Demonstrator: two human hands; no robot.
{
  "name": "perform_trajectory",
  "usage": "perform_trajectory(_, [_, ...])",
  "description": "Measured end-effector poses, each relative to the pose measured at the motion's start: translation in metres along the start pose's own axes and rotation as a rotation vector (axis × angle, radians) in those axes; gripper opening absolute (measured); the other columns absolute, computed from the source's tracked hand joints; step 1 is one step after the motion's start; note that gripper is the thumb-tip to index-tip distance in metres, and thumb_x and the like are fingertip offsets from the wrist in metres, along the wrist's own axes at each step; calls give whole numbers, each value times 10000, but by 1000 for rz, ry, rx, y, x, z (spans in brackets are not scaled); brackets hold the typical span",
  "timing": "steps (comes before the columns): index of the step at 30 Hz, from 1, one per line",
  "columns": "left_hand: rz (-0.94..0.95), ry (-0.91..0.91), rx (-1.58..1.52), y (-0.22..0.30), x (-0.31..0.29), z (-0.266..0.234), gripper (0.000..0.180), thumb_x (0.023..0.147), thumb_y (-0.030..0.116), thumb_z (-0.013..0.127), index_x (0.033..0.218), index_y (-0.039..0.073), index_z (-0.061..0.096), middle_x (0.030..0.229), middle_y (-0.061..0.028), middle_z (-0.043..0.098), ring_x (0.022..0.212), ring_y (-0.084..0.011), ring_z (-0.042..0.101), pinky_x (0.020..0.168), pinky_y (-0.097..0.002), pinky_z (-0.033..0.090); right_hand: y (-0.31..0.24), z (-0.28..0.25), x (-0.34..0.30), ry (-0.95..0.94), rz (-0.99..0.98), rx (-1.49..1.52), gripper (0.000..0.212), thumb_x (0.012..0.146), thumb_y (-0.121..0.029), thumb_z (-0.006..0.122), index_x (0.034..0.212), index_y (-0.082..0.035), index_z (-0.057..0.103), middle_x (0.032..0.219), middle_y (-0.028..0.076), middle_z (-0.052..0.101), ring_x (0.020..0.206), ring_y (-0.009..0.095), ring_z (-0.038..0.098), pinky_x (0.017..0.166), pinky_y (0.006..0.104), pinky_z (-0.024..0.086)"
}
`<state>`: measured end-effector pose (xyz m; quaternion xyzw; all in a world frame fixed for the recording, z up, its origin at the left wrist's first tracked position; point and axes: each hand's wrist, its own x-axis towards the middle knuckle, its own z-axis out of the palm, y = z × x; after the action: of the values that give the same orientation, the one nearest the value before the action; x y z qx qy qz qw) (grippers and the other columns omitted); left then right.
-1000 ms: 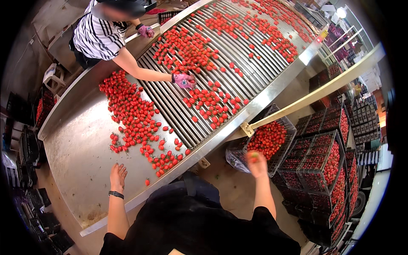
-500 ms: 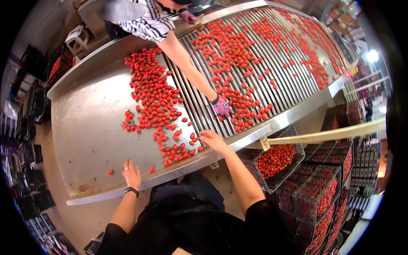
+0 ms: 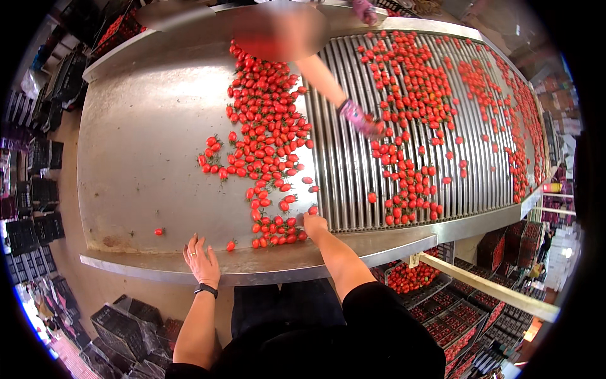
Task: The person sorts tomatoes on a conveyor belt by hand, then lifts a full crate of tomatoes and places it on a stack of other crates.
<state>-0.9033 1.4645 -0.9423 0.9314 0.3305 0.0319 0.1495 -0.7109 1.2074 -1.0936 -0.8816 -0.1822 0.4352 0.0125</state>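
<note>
Small red cherry tomatoes (image 3: 268,136) lie in a thick band along the right part of a metal tray (image 3: 145,164). My left hand (image 3: 203,262) rests at the tray's near rim, fingers spread, holding nothing. One stray tomato (image 3: 231,245) lies just to its right, another (image 3: 159,232) farther left. At the seam between tray and rollers, my right hand (image 3: 317,225) has its fingers curled in, with a cherry tomato (image 3: 313,210) at the fingertips. A small cluster of tomatoes (image 3: 278,230) sits directly left of that hand.
More tomatoes (image 3: 413,88) cover the metal rollers (image 3: 344,183) to the right. A co-worker's gloved hand (image 3: 363,121) reaches over them from the far side. Below right, a pale bar (image 3: 486,284) juts out above crates of tomatoes (image 3: 445,319). Black crates (image 3: 126,325) stand lower left.
The view has shifted. My right hand has gone from loosely extended fingers to curled ones at a tomato by the seam. The co-worker's gloved hand has moved farther back over the rollers.
</note>
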Motion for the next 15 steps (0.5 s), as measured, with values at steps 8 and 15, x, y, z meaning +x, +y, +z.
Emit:
perform_trajectory(8, [-42,-42,-43,2,5,0,259,806,133,493,1048,42,493,1202,-129,449,1126,-294,404,995,-433,248,-15,-61,-39,-226,9,762,202,810,-203,512,943,-53,487,912,97,608,809,248,603,707,366,475])
perform_trajectory(15, [-15,-43,-45,0,6,6,248,810,142,497,1039,47,497,1201,-129,451,1124,-289,409,990,-428,256,102,-88,-213,-225,-21,1887,178,808,-200,573,901,-77,483,865,37,486,887,213,513,870,413,414])
